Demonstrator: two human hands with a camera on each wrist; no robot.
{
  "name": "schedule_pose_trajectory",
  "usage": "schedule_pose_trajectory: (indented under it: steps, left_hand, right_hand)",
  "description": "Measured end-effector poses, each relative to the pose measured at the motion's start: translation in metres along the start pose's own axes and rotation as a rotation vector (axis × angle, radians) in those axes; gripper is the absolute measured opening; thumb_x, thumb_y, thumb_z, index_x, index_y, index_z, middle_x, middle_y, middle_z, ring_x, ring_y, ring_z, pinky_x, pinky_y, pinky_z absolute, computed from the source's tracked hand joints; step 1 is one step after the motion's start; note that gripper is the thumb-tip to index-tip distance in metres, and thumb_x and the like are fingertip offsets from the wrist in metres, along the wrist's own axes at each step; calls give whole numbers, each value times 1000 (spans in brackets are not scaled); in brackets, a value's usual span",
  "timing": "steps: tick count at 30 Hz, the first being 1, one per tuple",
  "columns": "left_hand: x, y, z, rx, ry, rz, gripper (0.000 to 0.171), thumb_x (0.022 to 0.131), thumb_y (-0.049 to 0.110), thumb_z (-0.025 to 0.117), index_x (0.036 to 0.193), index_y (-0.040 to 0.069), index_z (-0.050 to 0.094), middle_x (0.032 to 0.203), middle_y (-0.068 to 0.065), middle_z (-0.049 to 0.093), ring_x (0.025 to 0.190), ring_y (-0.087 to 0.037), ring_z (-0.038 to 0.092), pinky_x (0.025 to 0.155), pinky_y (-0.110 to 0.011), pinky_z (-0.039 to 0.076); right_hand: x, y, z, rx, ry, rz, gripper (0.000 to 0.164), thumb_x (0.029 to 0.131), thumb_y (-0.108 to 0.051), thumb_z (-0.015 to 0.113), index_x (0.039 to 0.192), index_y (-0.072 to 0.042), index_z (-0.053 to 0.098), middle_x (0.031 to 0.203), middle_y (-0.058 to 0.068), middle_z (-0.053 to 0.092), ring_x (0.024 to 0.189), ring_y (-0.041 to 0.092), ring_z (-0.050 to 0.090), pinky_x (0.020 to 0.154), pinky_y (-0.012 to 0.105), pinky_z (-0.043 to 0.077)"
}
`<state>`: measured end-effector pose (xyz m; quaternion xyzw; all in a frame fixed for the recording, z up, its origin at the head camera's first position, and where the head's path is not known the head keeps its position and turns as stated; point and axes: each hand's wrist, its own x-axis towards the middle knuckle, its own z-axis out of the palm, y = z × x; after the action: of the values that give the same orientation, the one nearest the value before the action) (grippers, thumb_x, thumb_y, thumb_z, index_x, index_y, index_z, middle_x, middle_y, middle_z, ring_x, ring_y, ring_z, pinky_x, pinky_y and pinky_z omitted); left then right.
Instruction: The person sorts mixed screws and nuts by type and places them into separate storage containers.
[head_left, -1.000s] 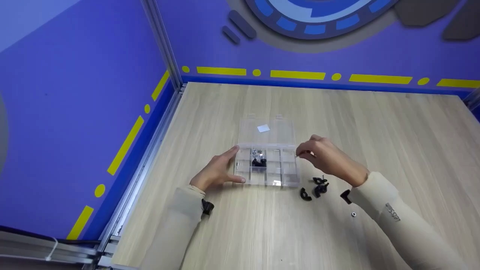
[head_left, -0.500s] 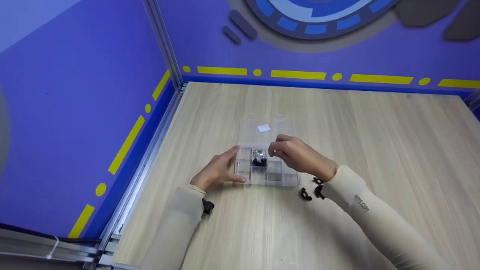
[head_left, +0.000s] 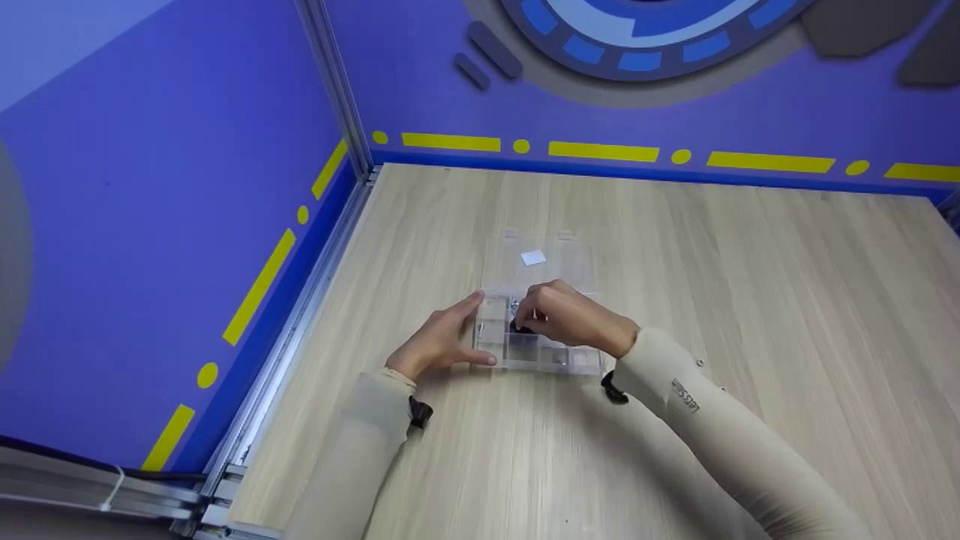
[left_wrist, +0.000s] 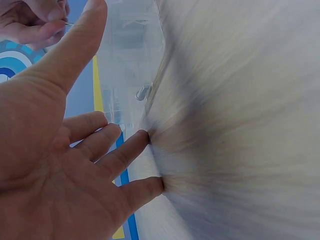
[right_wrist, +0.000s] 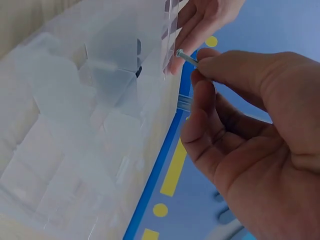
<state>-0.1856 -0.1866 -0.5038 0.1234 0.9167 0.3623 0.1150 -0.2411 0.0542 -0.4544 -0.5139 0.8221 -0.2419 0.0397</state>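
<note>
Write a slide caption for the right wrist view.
The right hand pinches a small screw-like part over a clear divided box.

No text legible, dark lettering [head_left: 685,396] on the right sleeve [head_left: 739,442], too small to read

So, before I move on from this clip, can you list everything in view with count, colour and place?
box: one, clear, on the table, opened lid behind
paper slip: one, white, on the lid
screw: one, silver, pinched over the box
metal bits: count unclear, silver, in the box
black piece: at least one, black, in the box, partly hidden
small parts: two, silver, beside the right sleeve
dark objects: two, black, one by each sleeve; loose or worn unclear
table: one, pale wood, centre
walls: two, blue-purple with yellow marks, left and back
frame: silver, corner
sleeves: two, beige, on the arms
left hand: one, against the box
right hand: one, holding the screw
</note>
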Motion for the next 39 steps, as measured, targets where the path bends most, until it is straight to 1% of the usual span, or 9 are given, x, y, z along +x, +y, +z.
schedule_pose_trajectory:
  steps: [5, 11, 15, 21, 24, 27, 32, 35, 39]
  left_hand:
    - [1, 0, 0, -7, 3, -2, 112, 77, 30, 93, 163, 7, 26, 168, -11, 26, 154, -28, 25, 126, -40, 23]
    - [0, -1, -1, -14, 1, 1, 112, 77, 32, 93, 163, 8, 25, 168, -11, 26, 154, -28, 26, 125, -41, 24]
    - [0, -1, -1, -14, 2, 6, 111, 78, 33, 92, 163, 8, 25, 168, -11, 26, 154, -28, 26, 125, -42, 25]
    - [0, 0, -2, -13, -4, -6, 111, 78, 32, 92, 164, 9, 26, 168, -9, 25, 154, -27, 26, 125, -41, 25]
    - [1, 0, -1, -9, -3, -17, 111, 78, 32, 92, 164, 10, 26, 168, -8, 25, 153, -26, 26, 125, -40, 26]
    - [1, 0, 0, 0, 1, -18, 111, 77, 32, 93, 163, 10, 27, 168, -9, 27, 153, -27, 27, 125, -40, 26]
    - [1, 0, 0, 14, 9, -7, 110, 77, 32, 93, 163, 8, 28, 167, -12, 28, 152, -29, 29, 124, -41, 27]
    - [1, 0, 0, 12, 9, -7, 110, 77, 33, 93, 163, 9, 28, 167, -11, 28, 152, -29, 29, 125, -41, 26]
    - [0, -1, 0, 1, 7, -5, 110, 77, 33, 92, 163, 9, 27, 167, -11, 27, 152, -30, 29, 124, -42, 27]
  right_hand:
    - [4, -1, 4, 9, -2, 12, 12, 91, 8, 71, 89, 0, 79, 90, 7, 76, 85, 20, 72, 75, 37, 61]
    - [10, -3, 8, 43, 34, 27, 8, 93, 5, 71, 90, 0, 76, 88, 6, 76, 79, 16, 69, 71, 36, 61]
    - [12, -4, 11, 52, 53, 58, 10, 94, 2, 71, 87, -3, 75, 83, 2, 73, 74, 11, 64, 69, 32, 58]
    - [14, -4, 17, 70, 39, 105, 12, 96, -2, 71, 85, -6, 71, 76, -2, 65, 68, 7, 54, 62, 24, 50]
    - [15, -4, 20, 93, 24, 96, 9, 95, -2, 72, 87, -5, 74, 79, -1, 68, 69, 7, 55, 63, 24, 52]
    - [14, -4, 21, 111, 8, 88, 6, 94, -2, 73, 90, -3, 77, 84, 1, 73, 72, 9, 60, 68, 27, 57]
    - [14, -4, 24, 110, -4, 84, 8, 94, -2, 74, 96, -2, 81, 92, 4, 78, 79, 9, 68, 75, 31, 62]
    - [15, -5, 25, 107, -21, 84, 10, 95, -3, 72, 98, -2, 81, 93, 5, 78, 77, 9, 67, 73, 31, 61]
    - [17, -6, 27, 97, -72, 88, 14, 97, -6, 69, 104, 0, 80, 98, 8, 78, 71, 9, 62, 69, 28, 58]
